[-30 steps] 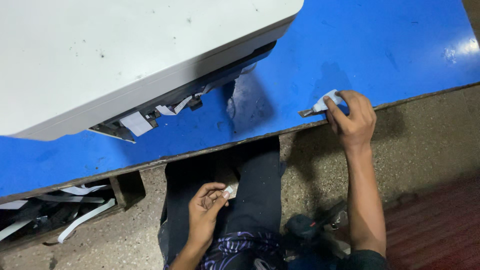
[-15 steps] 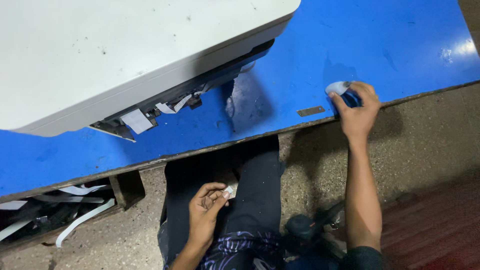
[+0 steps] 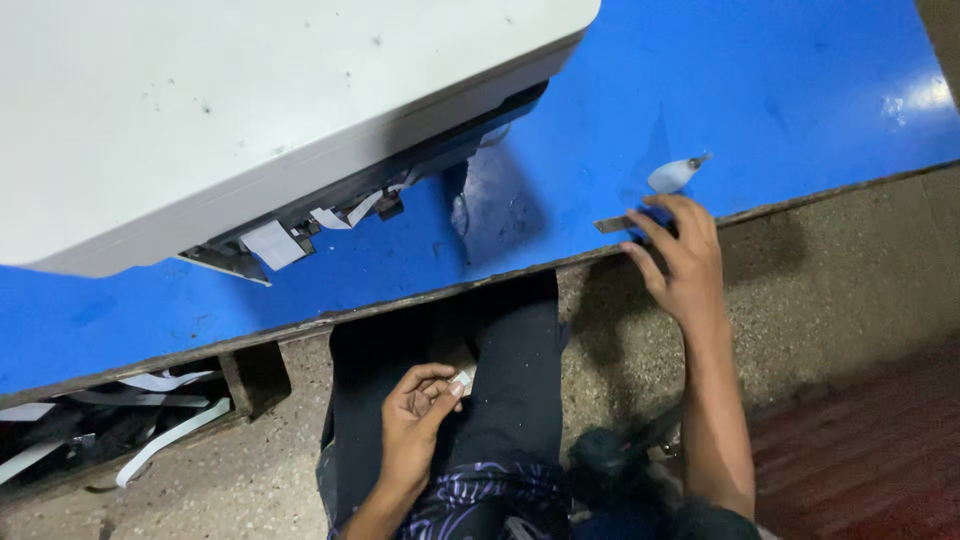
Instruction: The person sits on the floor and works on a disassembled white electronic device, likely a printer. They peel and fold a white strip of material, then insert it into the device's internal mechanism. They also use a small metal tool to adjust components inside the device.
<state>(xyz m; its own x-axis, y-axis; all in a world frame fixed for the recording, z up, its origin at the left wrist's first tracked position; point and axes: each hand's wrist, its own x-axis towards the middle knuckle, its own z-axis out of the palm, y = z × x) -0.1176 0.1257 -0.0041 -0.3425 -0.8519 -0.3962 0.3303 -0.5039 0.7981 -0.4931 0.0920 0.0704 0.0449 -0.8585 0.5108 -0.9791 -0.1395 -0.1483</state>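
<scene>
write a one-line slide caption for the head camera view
Seated at a blue table beside a large white machine, the right hand touches a small metal strip while the left hand pinches a small white piece.

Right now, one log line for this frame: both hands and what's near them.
left hand: pinches small white piece over lap | right hand: at blue table edge, fingertips by flat metal strip | white bottle lies apart

White machine [image 3: 250, 110]: top and left cut off by frame. Left hand [image 3: 415, 415]: small white piece [image 3: 461, 381], kind unclear. Cables [image 3: 150, 440]: partly hidden under table [image 3: 760, 90].
</scene>
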